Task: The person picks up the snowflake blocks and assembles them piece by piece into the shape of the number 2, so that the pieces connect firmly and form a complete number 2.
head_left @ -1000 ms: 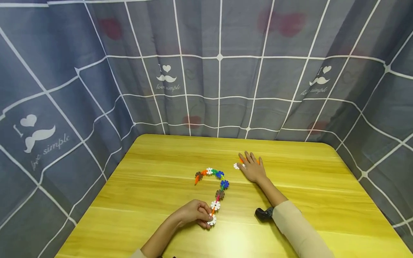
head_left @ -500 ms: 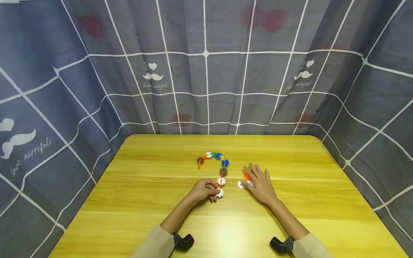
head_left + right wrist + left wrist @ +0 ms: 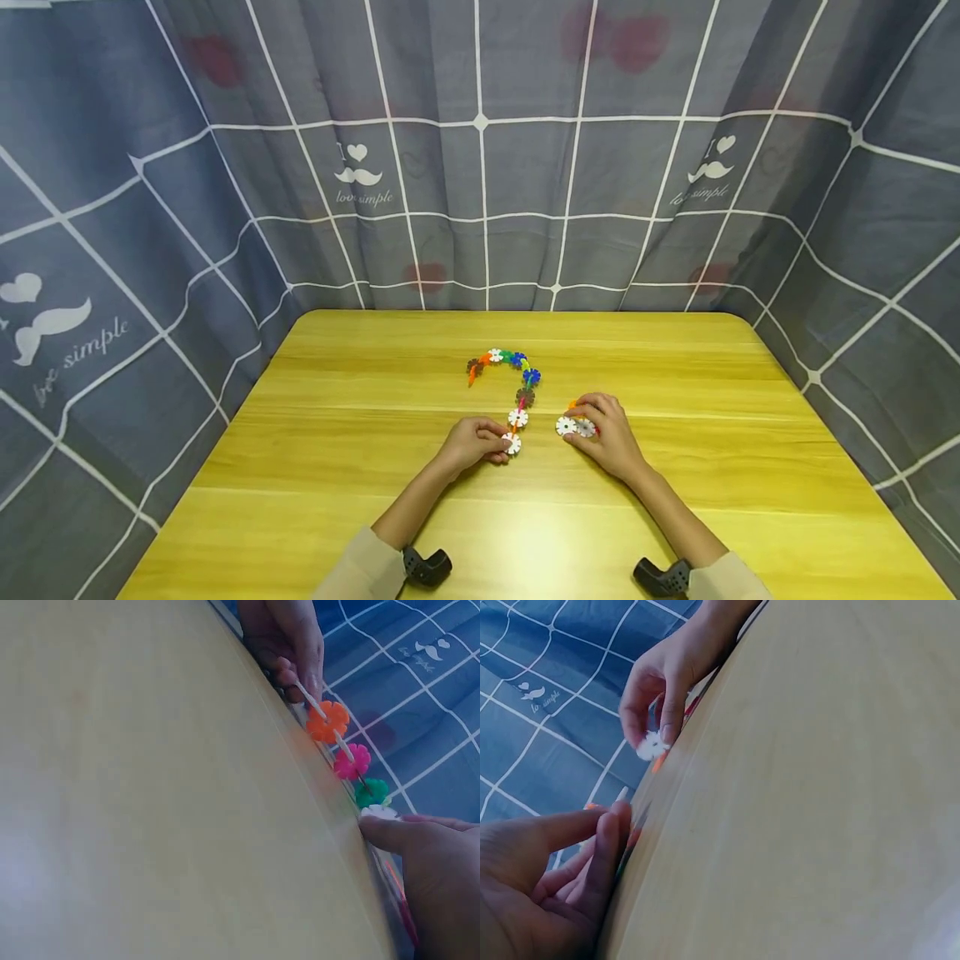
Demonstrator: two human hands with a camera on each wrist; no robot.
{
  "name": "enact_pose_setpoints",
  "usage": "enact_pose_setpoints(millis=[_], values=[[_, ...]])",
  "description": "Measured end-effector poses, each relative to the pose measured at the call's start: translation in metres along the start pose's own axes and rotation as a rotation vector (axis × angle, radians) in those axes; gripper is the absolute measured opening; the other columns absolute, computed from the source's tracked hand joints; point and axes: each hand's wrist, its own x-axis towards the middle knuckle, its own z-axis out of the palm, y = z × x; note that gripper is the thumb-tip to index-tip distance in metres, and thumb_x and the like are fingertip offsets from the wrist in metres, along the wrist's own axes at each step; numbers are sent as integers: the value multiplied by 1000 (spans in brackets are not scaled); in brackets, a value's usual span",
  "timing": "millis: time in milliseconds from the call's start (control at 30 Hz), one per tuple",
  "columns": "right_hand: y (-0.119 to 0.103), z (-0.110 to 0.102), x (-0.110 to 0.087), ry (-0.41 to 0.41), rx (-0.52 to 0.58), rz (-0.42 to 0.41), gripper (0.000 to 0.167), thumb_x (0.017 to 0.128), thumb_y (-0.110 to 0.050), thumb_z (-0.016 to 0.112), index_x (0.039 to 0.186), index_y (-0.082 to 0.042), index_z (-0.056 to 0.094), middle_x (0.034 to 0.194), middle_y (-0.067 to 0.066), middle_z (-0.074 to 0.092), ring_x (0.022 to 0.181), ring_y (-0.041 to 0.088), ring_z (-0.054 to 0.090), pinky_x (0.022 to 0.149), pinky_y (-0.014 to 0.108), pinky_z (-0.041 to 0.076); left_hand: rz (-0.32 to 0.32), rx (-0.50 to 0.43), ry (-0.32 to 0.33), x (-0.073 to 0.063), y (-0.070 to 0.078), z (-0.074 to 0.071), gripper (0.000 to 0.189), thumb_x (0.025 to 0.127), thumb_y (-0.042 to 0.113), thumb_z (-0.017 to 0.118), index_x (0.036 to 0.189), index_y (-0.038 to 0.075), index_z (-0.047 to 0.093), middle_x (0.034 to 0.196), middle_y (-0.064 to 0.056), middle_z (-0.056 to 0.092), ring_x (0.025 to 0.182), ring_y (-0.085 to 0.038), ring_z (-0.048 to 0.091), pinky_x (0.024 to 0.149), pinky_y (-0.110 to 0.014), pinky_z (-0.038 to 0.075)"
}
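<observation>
My left hand [image 3: 471, 442] pinches a white snowflake disc [image 3: 513, 445] at the near end of a linked chain of coloured discs. From there the chain curves away like a hook, past blue discs [image 3: 532, 377] to a brown disc [image 3: 474, 367]. To its right, my right hand [image 3: 611, 437] has thumb and fingers curled round a white snowflake disc [image 3: 566, 426] at the table. A greyish white disc [image 3: 586, 428] lies under those fingers, with orange partly hidden behind. In the right wrist view, the chain's orange disc [image 3: 328, 722] and pink disc [image 3: 352, 762] stand on edge.
The wood-grain table [image 3: 360, 500] carries everything. A grey checked curtain [image 3: 450, 167] encloses its back and sides. Black devices, one at the left wrist [image 3: 427, 567] and one at the right wrist [image 3: 662, 577], jut inward from the sleeves.
My right hand has drawn the loose discs nearer across the table. Its fingers were spread flat over them and now curl round one. My left hand keeps its pinch; the head view has shifted.
</observation>
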Motion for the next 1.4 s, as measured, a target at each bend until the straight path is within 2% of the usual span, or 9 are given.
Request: enact_pose_setpoints(millis=[100, 200, 333, 500, 733, 967, 1100, 1200, 1400], values=[[-6, 6, -2, 32, 77, -13, 25, 73, -11, 78, 94, -16, 65, 90, -6, 62, 83, 11, 54, 72, 26, 46, -6, -45, 42, 1, 1, 0, 20, 83, -3, 65, 100, -13, 61, 79, -15, 67, 63, -18, 66, 63, -28, 55], [-20, 14, -4, 58, 222, 10, 19, 77, -3, 73, 92, -12, 65, 82, -4, 65, 69, 8, 59, 57, 20, 49, -18, -106, 57, 1, 3, -1, 22, 85, -2, 63, 103, -14, 60, 82, -15, 66, 66, -19, 67, 64, -28, 55], [-43, 29, -2, 59, 390, 115, 11, 82, -5, 69, 93, -7, 66, 84, 3, 68, 75, 12, 65, 65, 22, 53, -34, -144, 32, -1, 4, -2, 24, 87, -2, 60, 107, -15, 57, 84, -15, 66, 70, -23, 68, 67, -30, 55], [-60, 39, 3, 37, 458, 242, 9, 83, -7, 68, 91, -5, 66, 84, 4, 68, 77, 16, 67, 68, 23, 54, -29, -129, -12, -3, 6, -4, 24, 89, 0, 57, 108, -15, 56, 84, -14, 66, 70, -23, 67, 67, -31, 55], [-82, 28, 9, 24, 487, 214, 10, 81, 6, 65, 91, 6, 64, 83, 16, 67, 77, 30, 66, 69, 30, 55, -15, -115, -40, -3, 6, -4, 25, 91, 2, 56, 111, -14, 56, 84, -11, 66, 71, -21, 67, 69, -31, 55], [-93, 23, 12, 24, 467, 174, 10, 81, 7, 65, 91, 6, 64, 84, 17, 67, 76, 32, 66, 69, 31, 55, -17, -131, -39, -4, 4, -6, 27, 91, 3, 57, 111, -13, 57, 83, -11, 65, 70, -18, 66, 68, -29, 55], [-91, 25, 12, 27, 452, 146, 10, 82, 7, 65, 91, 4, 66, 84, 15, 68, 75, 31, 66, 68, 32, 55, -15, -122, -49, -3, 3, -5, 26, 90, 3, 58, 111, -12, 58, 83, -11, 66, 68, -16, 66, 66, -26, 55], [-81, 32, 10, 33, 445, 132, 12, 82, 6, 65, 92, 0, 67, 85, 11, 69, 75, 29, 66, 67, 32, 54, -12, -118, -75, -2, 3, -5, 25, 91, 3, 57, 111, -11, 57, 81, -14, 67, 67, -17, 66, 64, -27, 55], [-61, 44, 5, 26, 378, 64, 14, 81, -2, 68, 92, -9, 70, 88, 1, 69, 80, 16, 65, 69, 24, 53, -16, -124, -137, -3, 2, -5, 23, 92, 0, 54, 112, -11, 53, 81, -23, 66, 66, -22, 67, 65, -31, 55]])
